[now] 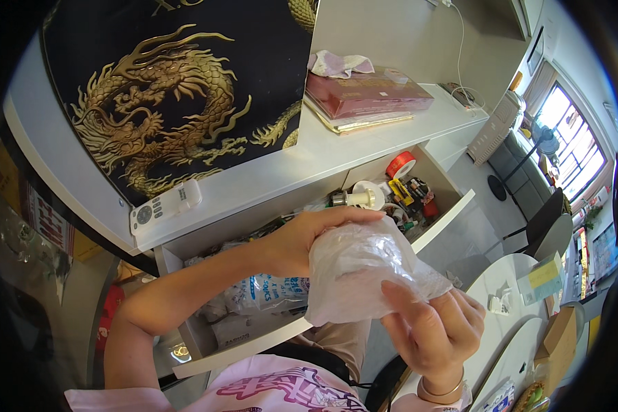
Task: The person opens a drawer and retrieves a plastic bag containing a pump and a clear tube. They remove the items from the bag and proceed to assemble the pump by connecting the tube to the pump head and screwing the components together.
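A crumpled, translucent white plastic bag [360, 264] hangs between my hands over the open drawer [254, 350]. My left hand [305, 237] is closed on its upper left side, the thumb lying along the top edge. With curled fingers my right hand [436, 323] grips the bag's lower right part. What the bag contains, if anything, cannot be made out. Below my left forearm, a clear plastic packet with blue print [271, 292] lies in the drawer. Just beyond the bag are a white plastic fitting [364, 198], a red tape roll [400, 165] and several batteries [399, 192].
A white remote control [165, 206] rests on the cabinet top, beside a black box with a gold dragon [165, 117]. Farther right sits a pink box [371, 93] with a cloth [340, 64] on it. A round white table [494, 288] stands to my right, and a fan [546, 141] farther off.
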Available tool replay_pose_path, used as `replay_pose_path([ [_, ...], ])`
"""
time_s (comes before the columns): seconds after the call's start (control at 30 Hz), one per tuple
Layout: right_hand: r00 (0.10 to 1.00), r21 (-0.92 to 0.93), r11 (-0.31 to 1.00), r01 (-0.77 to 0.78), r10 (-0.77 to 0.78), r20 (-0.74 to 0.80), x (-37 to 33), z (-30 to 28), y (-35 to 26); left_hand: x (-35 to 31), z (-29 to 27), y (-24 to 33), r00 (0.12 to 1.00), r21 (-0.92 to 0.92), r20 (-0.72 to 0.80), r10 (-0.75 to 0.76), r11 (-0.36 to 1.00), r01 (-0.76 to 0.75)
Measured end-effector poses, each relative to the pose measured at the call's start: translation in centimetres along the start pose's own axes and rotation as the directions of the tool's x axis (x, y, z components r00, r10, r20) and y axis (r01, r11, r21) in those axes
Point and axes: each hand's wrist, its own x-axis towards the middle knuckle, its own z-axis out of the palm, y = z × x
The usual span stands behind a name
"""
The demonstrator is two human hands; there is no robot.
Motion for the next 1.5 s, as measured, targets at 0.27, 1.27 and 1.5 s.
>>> replay_pose_path([
  [0.27,0.997,0.026,1.0,0.012,-0.013,0.072,-0.5,0.1,0.1,0.0,0.3,-0.4,0.998,0.047,-0.008,0.069,0.997,-0.069],
  [1.27,0.248,0.388,0.906,-0.171,-0.342,0.907,1.8,10.6,7.2,1.6,-1.7,2.6,0.672,-0.073,-0.739,0.055,0.984,-0.161],
  [1.5,0.373,0.479,0.847,-0.233,-0.377,0.848,1.6,9.9,7.3,1.8,-1.8,2.1,0.688,-0.037,-0.726,0.005,0.998,-0.046],
])
